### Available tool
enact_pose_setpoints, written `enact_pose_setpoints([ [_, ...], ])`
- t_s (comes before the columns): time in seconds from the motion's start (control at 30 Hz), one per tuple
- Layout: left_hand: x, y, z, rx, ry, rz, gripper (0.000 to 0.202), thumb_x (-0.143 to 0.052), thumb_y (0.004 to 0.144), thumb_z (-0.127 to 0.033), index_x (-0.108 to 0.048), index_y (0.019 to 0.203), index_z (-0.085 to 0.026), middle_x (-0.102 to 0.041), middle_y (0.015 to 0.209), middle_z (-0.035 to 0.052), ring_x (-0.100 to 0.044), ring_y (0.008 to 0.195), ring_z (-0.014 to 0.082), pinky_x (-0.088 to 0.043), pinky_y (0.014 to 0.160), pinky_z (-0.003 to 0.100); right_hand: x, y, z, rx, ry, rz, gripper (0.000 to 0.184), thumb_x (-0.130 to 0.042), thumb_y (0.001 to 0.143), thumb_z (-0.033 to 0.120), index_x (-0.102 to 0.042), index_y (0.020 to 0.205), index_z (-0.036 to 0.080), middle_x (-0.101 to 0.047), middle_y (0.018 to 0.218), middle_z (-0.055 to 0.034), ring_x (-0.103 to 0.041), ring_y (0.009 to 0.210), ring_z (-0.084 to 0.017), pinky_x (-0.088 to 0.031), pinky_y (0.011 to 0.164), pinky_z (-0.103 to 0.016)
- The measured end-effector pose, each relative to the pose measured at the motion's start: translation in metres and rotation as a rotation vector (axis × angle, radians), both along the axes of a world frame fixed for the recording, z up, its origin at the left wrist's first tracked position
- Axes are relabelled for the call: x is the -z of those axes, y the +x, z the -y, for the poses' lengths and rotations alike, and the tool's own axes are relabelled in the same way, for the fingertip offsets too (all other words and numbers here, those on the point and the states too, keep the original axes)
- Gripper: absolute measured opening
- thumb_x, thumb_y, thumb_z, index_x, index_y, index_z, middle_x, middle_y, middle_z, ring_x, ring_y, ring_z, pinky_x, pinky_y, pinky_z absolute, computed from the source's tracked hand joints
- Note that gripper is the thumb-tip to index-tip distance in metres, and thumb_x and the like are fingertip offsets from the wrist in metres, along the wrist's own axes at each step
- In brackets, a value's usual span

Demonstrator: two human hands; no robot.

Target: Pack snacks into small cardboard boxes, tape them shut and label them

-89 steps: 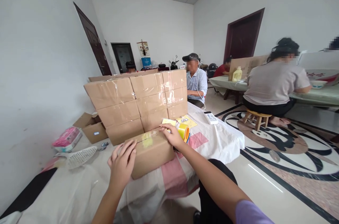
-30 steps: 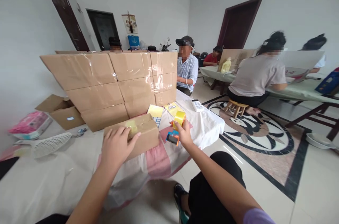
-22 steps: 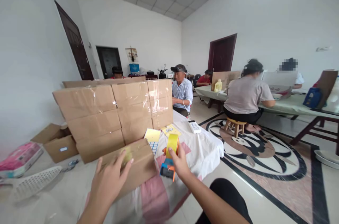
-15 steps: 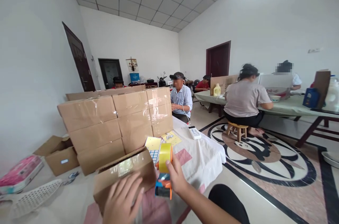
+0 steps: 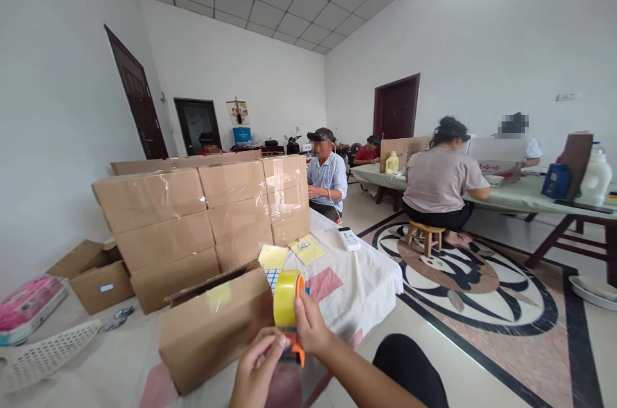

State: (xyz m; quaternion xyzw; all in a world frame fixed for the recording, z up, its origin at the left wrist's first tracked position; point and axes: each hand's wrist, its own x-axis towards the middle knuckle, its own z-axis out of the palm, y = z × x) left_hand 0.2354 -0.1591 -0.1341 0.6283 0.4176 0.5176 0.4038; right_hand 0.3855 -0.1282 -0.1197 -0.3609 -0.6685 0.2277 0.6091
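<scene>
My right hand [image 5: 312,329] grips an orange tape dispenser with a yellowish tape roll [image 5: 285,299], held upright in front of me. My left hand [image 5: 258,369] pinches at the dispenser just below the roll; what its fingertips hold is too small to make out. A brown cardboard box [image 5: 214,328] stands tilted on the cloth-covered table [image 5: 357,279] right beside both hands, its top flap lifted a little.
A wall of taped cardboard boxes [image 5: 202,215] stands behind. An open carton [image 5: 89,270], a pink pack [image 5: 29,305] and a white mesh scoop [image 5: 45,356] lie left. A white remote [image 5: 348,238] and yellow sheets [image 5: 303,248] lie on the cloth. Several people sit at tables to the right.
My left hand has left the box and come to the dispenser. My right hand has lifted the dispenser off the table. The box now stands tilted, nearer me, and my view has risen.
</scene>
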Motion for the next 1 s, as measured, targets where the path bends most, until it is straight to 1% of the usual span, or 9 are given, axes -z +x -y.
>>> enact_pose_setpoints([
  [0.07,-0.01,0.003,0.006,0.003,-0.075,0.074,0.05,-0.067,0.076,-0.07,-0.077,0.076,-0.021,-0.073,0.085,0.0079,-0.069,0.086,0.0245,-0.057,0.079,0.029,-0.002,-0.001,-0.005,0.011,-0.021,-0.024,0.049,-0.027,0.104,0.054,-0.068,0.099,0.027,-0.065,0.081,-0.0071,-0.06,0.073,-0.025,-0.051,0.07,-0.04],
  [0.2,-0.019,0.006,0.014,0.043,-0.259,0.113,0.059,-0.07,0.069,-0.076,-0.075,0.078,-0.018,-0.068,0.064,0.0036,-0.062,0.057,0.0165,-0.049,0.053,0.024,-0.008,0.0,-0.017,0.132,-0.048,-0.097,0.048,-0.03,0.104,0.055,-0.061,0.083,0.025,-0.063,0.075,-0.006,-0.057,0.067,-0.023,-0.048,0.065,-0.038],
  [0.27,-0.02,0.008,0.016,0.071,-0.329,0.098,0.063,-0.07,0.066,-0.079,-0.074,0.078,-0.017,-0.066,0.063,0.0029,-0.056,0.046,0.0127,-0.043,0.046,0.023,-0.014,0.004,-0.024,0.202,-0.06,-0.19,0.05,-0.03,0.103,0.057,-0.06,0.082,0.023,-0.065,0.077,-0.0068,-0.058,0.07,-0.023,-0.047,0.065,-0.036],
  [0.37,-0.023,0.011,0.018,0.136,-0.395,0.054,0.069,-0.07,0.061,-0.082,-0.071,0.078,-0.015,-0.069,0.066,0.0047,-0.053,0.04,0.0109,-0.04,0.041,0.023,-0.023,0.013,-0.032,0.305,-0.097,-0.321,0.051,-0.031,0.102,0.059,-0.059,0.081,0.021,-0.066,0.079,-0.0071,-0.06,0.074,-0.022,-0.047,0.067,-0.034],
  [0.43,-0.027,0.013,0.019,0.169,-0.408,0.032,0.07,-0.072,0.059,-0.081,-0.071,0.08,-0.014,-0.069,0.065,0.0054,-0.052,0.038,0.0105,-0.038,0.04,0.023,-0.026,0.017,-0.036,0.351,-0.116,-0.347,0.05,-0.033,0.101,0.059,-0.057,0.079,0.021,-0.065,0.078,-0.0062,-0.059,0.073,-0.021,-0.047,0.067,-0.033],
  [0.6,-0.032,0.014,0.02,0.172,-0.402,0.017,0.062,-0.071,0.065,-0.073,-0.071,0.083,-0.014,-0.071,0.068,0.0055,-0.05,0.039,0.0093,-0.038,0.042,0.023,-0.026,0.02,-0.044,0.355,-0.192,-0.403,0.048,-0.033,0.099,0.06,-0.056,0.079,0.022,-0.063,0.077,-0.005,-0.058,0.071,-0.02,-0.045,0.063,-0.032],
  [0.7,-0.029,0.011,0.021,0.205,-0.417,-0.021,0.056,-0.069,0.071,-0.069,-0.069,0.083,-0.015,-0.072,0.071,0.0058,-0.051,0.04,0.0099,-0.038,0.043,0.024,-0.028,0.027,-0.047,0.375,-0.215,-0.42,0.049,-0.033,0.098,0.061,-0.055,0.079,0.022,-0.062,0.076,-0.0049,-0.058,0.07,-0.021,-0.044,0.062,-0.032],
  [0.8,-0.02,0.007,0.023,0.235,-0.447,-0.056,0.054,-0.067,0.072,-0.068,-0.069,0.083,-0.015,-0.072,0.073,0.0062,-0.054,0.042,0.0112,-0.037,0.043,0.024,-0.029,0.034,-0.047,0.407,-0.229,-0.403,0.052,-0.031,0.097,0.064,-0.055,0.078,0.022,-0.059,0.073,-0.0039,-0.056,0.068,-0.02,-0.044,0.061,-0.031],
  [1.0,0.002,0.008,0.019,0.242,-0.437,-0.132,0.049,-0.06,0.078,-0.063,-0.071,0.085,-0.016,-0.074,0.077,0.0065,-0.056,0.044,0.0127,-0.038,0.046,0.025,-0.023,0.025,-0.04,0.335,-0.227,-0.363,0.056,-0.031,0.094,0.072,-0.055,0.08,0.024,-0.06,0.071,-0.004,-0.06,0.068,-0.022,-0.048,0.058,-0.034],
])
